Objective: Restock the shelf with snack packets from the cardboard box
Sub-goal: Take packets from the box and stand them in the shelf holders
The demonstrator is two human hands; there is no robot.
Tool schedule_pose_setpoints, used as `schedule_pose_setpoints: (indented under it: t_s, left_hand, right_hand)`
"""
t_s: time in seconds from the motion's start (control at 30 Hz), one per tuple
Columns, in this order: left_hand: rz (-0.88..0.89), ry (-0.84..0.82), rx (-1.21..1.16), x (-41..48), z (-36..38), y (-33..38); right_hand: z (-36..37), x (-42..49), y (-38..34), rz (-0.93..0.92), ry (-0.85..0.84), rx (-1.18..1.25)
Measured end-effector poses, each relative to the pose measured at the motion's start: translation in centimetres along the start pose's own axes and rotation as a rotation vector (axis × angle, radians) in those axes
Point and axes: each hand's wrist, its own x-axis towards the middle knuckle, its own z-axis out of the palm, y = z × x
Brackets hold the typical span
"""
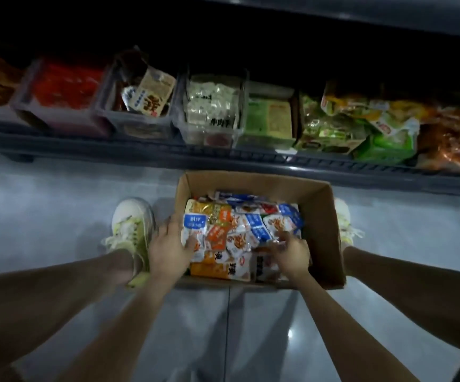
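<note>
- Two bare arms (129, 312) reach in from the bottom edge, with a bent leg (30, 299) outside each of them: the person is crouched low.
- Left grip (168, 244) is at the box's left wall. Its thumb lies across a blue packet (194, 226) and its fingers curl round the packet's left edge, so it holds that one.
- Right grip (290, 253) is down in the near right of the box, fingers curled into the pile. Whether they actually have a packet, one cannot tell.
- The box (319, 216) sits open on the floor (58, 202) between the feet, just in front of the shelf.
- The packets (250, 230) are heaped inside it: blue-and-white, orange, and a few with red.
- A pale shoe (132, 224) stands just left of the box; the other shoe (343, 219) peeks out behind its right wall.
- The shelf (250, 158) runs across the top, dim and slightly blurred.
- Along it stand clear bins (107, 117): red packs on the left, a tilted tan packet (154, 95) next, then white packs (212, 106).
- Further right come a green carton (270, 119), loose green bags (361, 128) and orange bags (457, 139).
</note>
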Motion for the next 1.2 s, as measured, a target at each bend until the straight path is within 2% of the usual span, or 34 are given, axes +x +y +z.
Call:
schedule_pose_setpoints:
  t_s: [0.2,0.33,0.53,0.6,0.7,0.8,0.87,1.0,1.07,1.13,1.17,1.2]
  left_hand:
    - [-0.061,0.022,-0.088,-0.6,2.0,0.1]
    - [-0.047,0.084,0.015,-0.5,2.7,0.3]
    - [-0.025,0.096,0.092,-0.6,3.5,0.0]
    - [-0.034,0.092,0.101,-0.6,3.5,0.0]
    - [-0.051,0.065,0.094,-0.8,3.1,0.4]
    - [-0.062,0.051,0.029,-0.7,2.7,0.3]
    - [-0.041,0.09,-0.002,-0.7,2.2,0.3]
    - [0.122,0.246,0.058,-1.1,0.4,2.4]
    - [0.143,0.039,-0.085,-1.3,-1.0,4.8]
    - [0.083,-0.274,-0.198,-1.1,-1.3,6.2]
    - [0.076,-0.382,-0.19,-1.0,-1.2,6.4]
    - [0.082,-0.424,-0.183,-0.9,-1.0,6.3]
  right_hand:
    - [2.3,1.7,-0.2,0.121,-0.033,0.079]
    - [3.8,2.5,-1.0,0.159,-0.058,0.005]
    - [4.8,3.6,-1.8,0.31,-0.004,0.01]
    - [4.5,3.7,-1.9,0.4,-0.006,0.182]
    - [2.7,3.0,-1.7,0.563,0.028,0.635]
    - [-0.3,1.9,-1.1,0.63,0.051,0.85]
    - [-2.4,0.9,-0.8,0.62,0.029,0.965]
    - [-4.7,-1.6,-2.3,0.439,-0.229,1.088]
    - [-4.6,-2.7,-3.9,0.342,-0.357,1.08]
    - [-4.0,-3.4,-5.4,0.279,-0.445,1.091]
    - [-3.7,-3.6,-5.9,0.269,-0.476,1.118]
    - [-3.3,-3.6,-6.2,0.271,-0.493,1.153]
